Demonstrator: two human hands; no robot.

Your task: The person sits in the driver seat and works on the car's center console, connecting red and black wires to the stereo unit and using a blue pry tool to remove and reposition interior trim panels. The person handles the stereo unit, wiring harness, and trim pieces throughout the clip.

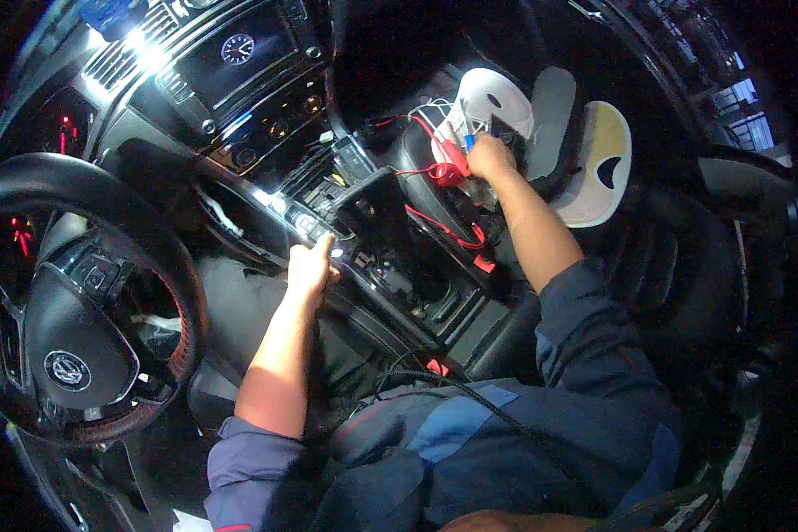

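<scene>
I sit in a car's driver seat, looking down at the centre console [399,266]. My left hand [311,264] grips a small lit torch whose bright glow shows at the fingertips by the console's edge. My right hand [490,157] reaches across to the passenger seat and is closed on a bundle of red and white wires [443,164] with a small blue piece at its fingertips. More red wire [457,235] trails down over the console. White cloth pieces [496,102] lie on the passenger seat just beyond the hand.
The steering wheel [80,301] with a red-stitched cover fills the lower left. The dashboard with a round clock [238,48] and control knobs runs across the top left. A black coiled cable [496,412] crosses my blue jacket. A pale cap-shaped piece [598,168] lies at right.
</scene>
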